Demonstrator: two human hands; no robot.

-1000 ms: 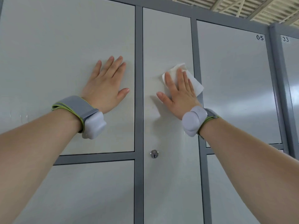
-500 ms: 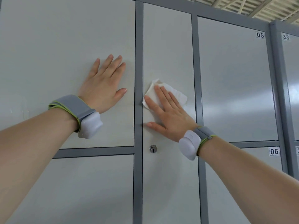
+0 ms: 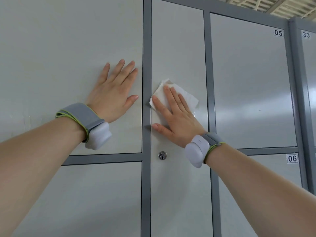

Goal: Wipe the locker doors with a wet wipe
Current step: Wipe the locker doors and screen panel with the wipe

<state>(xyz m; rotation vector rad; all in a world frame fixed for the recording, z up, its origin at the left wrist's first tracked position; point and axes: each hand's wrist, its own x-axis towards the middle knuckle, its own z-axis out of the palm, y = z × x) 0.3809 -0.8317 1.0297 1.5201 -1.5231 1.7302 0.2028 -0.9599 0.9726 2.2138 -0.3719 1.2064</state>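
Wiping in progress: right hand [image 3: 177,120], fingers flat, presses the wet wipe [image 3: 188,98] on the narrow locker door [image 3: 177,48] near its left edge; left hand [image 3: 112,94] rests flat, empty, on the neighbouring door [image 3: 68,48]. Other doors likely remain.

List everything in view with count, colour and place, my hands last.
Pale grey flat locker doors: six, pale grey, across the view.
Dark grey frame bars: one grid, dark grey, between doors.
Crumpled white wet wipe: one, white, on the tall middle door.
Round silver keyhole lock: one, silver, below the wipe.
Small white number labels: three, black digits, 05, 06, 33, right side.
Slatted ceiling: one, pale, top right.
Grey fabric wristbands: two, grey with white units, one per wrist.
Left hand: one, flat on upper left door.
Right hand: one, fingers straight, pressing the wipe.
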